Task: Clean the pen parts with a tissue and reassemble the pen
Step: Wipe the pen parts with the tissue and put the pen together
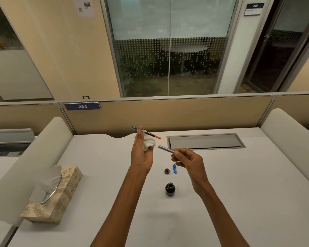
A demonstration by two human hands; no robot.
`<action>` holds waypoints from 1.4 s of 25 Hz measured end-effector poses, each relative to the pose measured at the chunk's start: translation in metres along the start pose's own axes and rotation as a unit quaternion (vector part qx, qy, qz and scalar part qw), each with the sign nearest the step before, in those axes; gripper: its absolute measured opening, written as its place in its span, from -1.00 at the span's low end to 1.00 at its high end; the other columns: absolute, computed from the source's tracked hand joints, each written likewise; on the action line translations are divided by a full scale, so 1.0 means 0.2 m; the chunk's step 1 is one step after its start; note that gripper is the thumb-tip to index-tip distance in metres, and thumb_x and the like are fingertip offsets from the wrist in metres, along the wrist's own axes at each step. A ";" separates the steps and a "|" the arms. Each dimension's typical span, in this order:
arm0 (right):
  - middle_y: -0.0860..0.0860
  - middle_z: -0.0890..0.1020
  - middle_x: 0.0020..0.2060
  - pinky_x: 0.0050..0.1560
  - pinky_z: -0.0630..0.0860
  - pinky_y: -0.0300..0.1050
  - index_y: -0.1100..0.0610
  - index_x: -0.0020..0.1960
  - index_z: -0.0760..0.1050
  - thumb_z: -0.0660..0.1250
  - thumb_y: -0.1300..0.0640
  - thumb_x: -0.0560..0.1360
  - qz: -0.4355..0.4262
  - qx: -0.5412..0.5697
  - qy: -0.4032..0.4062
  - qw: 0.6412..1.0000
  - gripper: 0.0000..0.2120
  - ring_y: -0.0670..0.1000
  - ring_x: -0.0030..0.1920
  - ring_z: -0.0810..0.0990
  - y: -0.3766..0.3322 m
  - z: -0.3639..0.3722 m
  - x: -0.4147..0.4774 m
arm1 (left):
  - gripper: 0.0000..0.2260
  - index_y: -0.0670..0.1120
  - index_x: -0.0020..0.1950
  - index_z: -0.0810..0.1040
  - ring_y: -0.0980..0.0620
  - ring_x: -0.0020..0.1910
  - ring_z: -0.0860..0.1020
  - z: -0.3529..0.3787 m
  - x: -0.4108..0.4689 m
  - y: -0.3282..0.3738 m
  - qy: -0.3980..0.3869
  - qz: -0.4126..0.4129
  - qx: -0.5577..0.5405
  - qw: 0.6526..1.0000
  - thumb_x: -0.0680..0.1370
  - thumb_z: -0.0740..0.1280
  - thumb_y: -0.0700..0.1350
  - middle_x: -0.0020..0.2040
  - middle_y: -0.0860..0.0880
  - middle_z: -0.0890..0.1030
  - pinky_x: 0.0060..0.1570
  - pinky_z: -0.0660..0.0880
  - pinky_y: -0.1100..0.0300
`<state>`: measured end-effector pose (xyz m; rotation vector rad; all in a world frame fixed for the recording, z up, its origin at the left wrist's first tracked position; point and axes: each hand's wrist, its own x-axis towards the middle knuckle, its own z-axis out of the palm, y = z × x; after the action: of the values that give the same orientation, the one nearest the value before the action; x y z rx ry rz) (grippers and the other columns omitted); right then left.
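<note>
- Standing nearest the camera on the white desk (96,175), an open ink bottle (170,189) sits between the person's forearms, with a patterned tissue box (55,191) off to the left.
- Just beyond the bottle lie a small round cap (167,171) and a blue pen piece (174,169), side by side but apart.
- The right hand (189,162) pinches the rear end of a silvery barrel (166,149) between thumb and fingertips, with the free end aimed at the left hand.
- The left hand (141,154), held upright, tucks a crumpled tissue (149,142) under its curled fingers and grips the ink tube (145,132), blue tip up-left, red end slanting down toward the barrel.
- The step in hand appears to be sliding the tube into the barrel. Doing it well likely means lining up the two axes first, leading with the red end, easing it in without force and holding the tissue clear of the opening.
- Beyond, a grey cable hatch (205,141) and a divider plate (82,106) reading 384 close the scene.
</note>
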<state>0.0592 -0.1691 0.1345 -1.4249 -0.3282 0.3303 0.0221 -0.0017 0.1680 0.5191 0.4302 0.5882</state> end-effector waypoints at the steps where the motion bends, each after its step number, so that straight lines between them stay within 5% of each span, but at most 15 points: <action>1: 0.07 0.74 -0.15 -0.08 0.64 -0.19 0.14 0.07 0.63 0.36 0.16 0.55 0.004 0.004 0.016 1.000 -0.86 0.07 -0.07 0.72 0.01 -0.02 0.01 | -0.76 -0.06 0.26 0.55 0.01 0.06 0.50 -0.01 0.01 0.00 0.004 -0.003 -0.005 1.000 0.64 0.24 -0.05 0.09 -0.05 0.52 0.04 0.48 0.17; 8: 0.02 0.74 -0.14 -0.11 0.62 -0.21 0.15 0.09 0.63 0.35 0.15 0.55 -0.010 0.021 0.054 0.998 -0.85 -0.01 -0.09 0.72 -0.01 -0.01 0.03 | -0.83 -0.04 0.16 0.59 0.04 0.02 0.54 0.01 0.01 -0.06 0.008 -0.020 -0.004 1.000 0.63 0.26 -0.07 0.06 -0.02 0.57 0.06 0.49 0.18; 14: -0.02 0.74 -0.15 -0.12 0.62 -0.23 0.08 0.08 0.64 0.37 0.16 0.53 -0.018 0.012 0.050 0.998 -0.86 -0.02 -0.10 0.71 -0.02 0.00 0.04 | -0.72 -0.10 0.33 0.53 -0.05 0.24 0.49 0.00 -0.02 -0.12 0.004 -0.028 0.028 0.999 0.63 0.27 -0.10 0.21 -0.04 0.58 0.34 0.39 0.02; 21: 0.02 0.72 -0.06 -0.06 0.65 -0.19 0.13 0.17 0.55 0.31 0.23 0.57 -0.046 -0.006 0.032 0.998 -0.81 0.00 -0.09 0.72 -0.06 0.02 0.08 | -0.76 -0.13 0.26 0.58 0.04 0.07 0.54 0.02 -0.06 -0.13 0.023 -0.023 0.109 0.994 0.61 0.31 -0.12 0.10 -0.03 0.62 0.02 0.52 0.19; 28: -0.07 0.73 -0.18 -0.13 0.64 -0.23 0.08 0.03 0.59 0.32 0.19 0.57 -0.061 -0.003 0.073 0.995 -0.91 -0.03 -0.18 0.71 -0.09 0.02 0.10 | -0.86 -0.11 0.08 0.67 -0.07 0.19 0.62 0.02 -0.06 -0.10 -0.013 0.038 0.156 0.987 0.58 0.34 -0.18 0.03 -0.04 0.72 0.13 0.55 0.21; 35: 0.02 0.71 -0.18 -0.13 0.63 -0.22 0.06 0.00 0.61 0.36 0.20 0.54 -0.066 0.018 0.080 0.994 -0.91 -0.02 -0.19 0.69 -0.10 0.04 0.09 | -0.79 -0.10 0.10 0.68 -0.09 0.16 0.64 0.02 -0.04 -0.09 -0.003 0.069 0.209 0.976 0.50 0.42 -0.08 0.07 -0.10 0.71 0.00 0.55 0.23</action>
<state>0.0724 -0.1574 0.1560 -1.3780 -0.2821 0.1119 0.0251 -0.0206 0.1620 0.9584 0.5180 0.6328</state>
